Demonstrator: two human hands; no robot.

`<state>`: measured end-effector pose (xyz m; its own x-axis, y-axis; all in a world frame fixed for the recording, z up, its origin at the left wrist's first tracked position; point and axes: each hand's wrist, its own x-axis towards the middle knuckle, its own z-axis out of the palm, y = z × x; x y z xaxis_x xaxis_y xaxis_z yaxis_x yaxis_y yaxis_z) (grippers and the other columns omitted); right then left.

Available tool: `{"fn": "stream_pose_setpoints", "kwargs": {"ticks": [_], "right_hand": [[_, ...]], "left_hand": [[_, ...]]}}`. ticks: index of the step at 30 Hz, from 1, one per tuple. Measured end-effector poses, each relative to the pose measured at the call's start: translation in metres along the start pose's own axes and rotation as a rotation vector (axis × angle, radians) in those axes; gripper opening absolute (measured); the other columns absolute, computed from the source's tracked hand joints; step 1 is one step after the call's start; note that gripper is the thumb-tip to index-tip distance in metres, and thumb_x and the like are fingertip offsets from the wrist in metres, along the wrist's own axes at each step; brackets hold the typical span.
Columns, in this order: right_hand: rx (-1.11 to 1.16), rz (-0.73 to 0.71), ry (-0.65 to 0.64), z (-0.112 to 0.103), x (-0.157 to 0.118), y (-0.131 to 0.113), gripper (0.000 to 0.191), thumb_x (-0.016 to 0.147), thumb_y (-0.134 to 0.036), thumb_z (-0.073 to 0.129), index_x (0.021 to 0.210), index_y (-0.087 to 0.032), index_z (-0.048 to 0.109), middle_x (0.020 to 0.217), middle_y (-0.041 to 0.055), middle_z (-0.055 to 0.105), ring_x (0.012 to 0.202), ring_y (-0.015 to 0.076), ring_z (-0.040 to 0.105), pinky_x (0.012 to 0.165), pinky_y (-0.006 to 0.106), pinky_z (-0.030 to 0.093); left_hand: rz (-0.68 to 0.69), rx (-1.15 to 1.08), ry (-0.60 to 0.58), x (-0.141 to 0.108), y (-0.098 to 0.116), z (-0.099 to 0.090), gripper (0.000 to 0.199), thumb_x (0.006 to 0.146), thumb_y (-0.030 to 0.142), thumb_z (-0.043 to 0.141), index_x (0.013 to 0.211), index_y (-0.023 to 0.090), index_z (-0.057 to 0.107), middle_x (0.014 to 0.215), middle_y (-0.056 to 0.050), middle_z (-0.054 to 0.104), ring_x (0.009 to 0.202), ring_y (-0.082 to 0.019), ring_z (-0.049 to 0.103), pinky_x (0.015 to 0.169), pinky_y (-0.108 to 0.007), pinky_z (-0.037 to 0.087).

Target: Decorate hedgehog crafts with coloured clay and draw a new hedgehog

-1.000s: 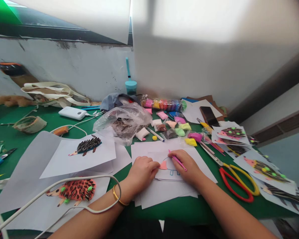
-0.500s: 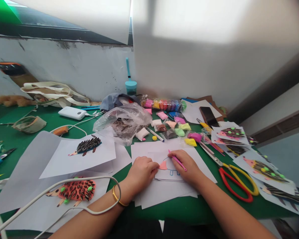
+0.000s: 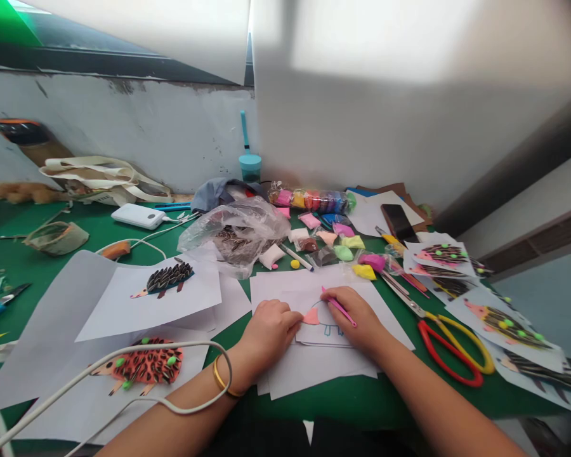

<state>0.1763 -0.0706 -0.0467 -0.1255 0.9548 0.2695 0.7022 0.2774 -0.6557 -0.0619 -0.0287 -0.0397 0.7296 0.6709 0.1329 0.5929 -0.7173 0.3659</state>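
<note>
On a white sheet of paper (image 3: 299, 355) is a blue outline drawing (image 3: 327, 330) of a small legged animal. Flat salmon-pink clay (image 3: 311, 316) covers its pointed left end. My left hand (image 3: 273, 330) rests on the paper with curled fingers, thumb and forefinger closed at the clay's left tip. In my right hand (image 3: 356, 317) a slim pink clay modelling tool (image 3: 341, 308) is gripped, slanting across the drawing just right of the clay. The right hand hides part of the outline.
Red-and-yellow scissors (image 3: 450, 346) lie at right beside finished hedgehog pictures (image 3: 504, 320). Behind are clay packets (image 3: 342, 252) and a plastic bag of seeds (image 3: 238, 238). On the left, a seed hedgehog sheet (image 3: 109, 311) lies near a white cable (image 3: 137, 348) crossing my left forearm.
Almost nothing differs. The bracelet and cable at my left wrist have shifted slightly; both hands, the clay and the pink tool stay in place.
</note>
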Motion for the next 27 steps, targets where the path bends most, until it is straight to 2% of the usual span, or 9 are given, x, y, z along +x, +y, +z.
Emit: {"fn": "stream_pose_setpoints", "kwargs": {"ticks": [12,16,21,27], "right_hand": [[0.002,0.0,0.0,0.0002,-0.0006,0.0017,0.021,0.095,-0.025,0.047,0.11,-0.024,0.061,0.108,0.0071,0.066,0.104,0.0228,0.059,0.092,0.04,0.049],[0.004,0.006,-0.008,-0.0002,-0.0007,0.0001,0.021,0.094,-0.024,0.047,0.11,-0.024,0.061,0.108,0.0068,0.065,0.104,0.0225,0.059,0.092,0.04,0.049],[-0.003,0.004,-0.003,-0.0008,-0.0001,-0.0015,0.021,0.094,-0.024,0.047,0.109,-0.024,0.062,0.108,0.0071,0.066,0.104,0.0232,0.059,0.092,0.041,0.049],[-0.007,-0.011,-0.001,-0.0019,0.0002,-0.0021,0.021,0.094,-0.023,0.048,0.109,-0.024,0.062,0.107,0.0069,0.066,0.104,0.0229,0.06,0.091,0.039,0.049]], "left_hand": [[0.027,0.036,0.032,-0.0033,-0.0027,0.0004,0.019,0.096,0.025,0.053,0.098,0.026,0.072,0.08,-0.004,0.063,0.081,-0.02,0.056,0.076,-0.036,0.04],[0.021,0.023,0.04,-0.0047,-0.0034,0.0006,0.02,0.092,0.022,0.057,0.108,0.025,0.068,0.083,-0.003,0.063,0.083,-0.02,0.056,0.078,-0.036,0.04],[0.103,0.164,0.068,-0.0072,-0.0028,0.0039,0.02,0.096,0.024,0.05,0.107,0.028,0.067,0.078,-0.003,0.059,0.078,-0.019,0.051,0.073,-0.036,0.036],[0.135,0.269,0.054,-0.0089,-0.0014,0.0047,0.026,0.097,0.021,0.048,0.119,0.028,0.06,0.08,-0.003,0.057,0.079,-0.021,0.049,0.074,-0.038,0.033]]}}
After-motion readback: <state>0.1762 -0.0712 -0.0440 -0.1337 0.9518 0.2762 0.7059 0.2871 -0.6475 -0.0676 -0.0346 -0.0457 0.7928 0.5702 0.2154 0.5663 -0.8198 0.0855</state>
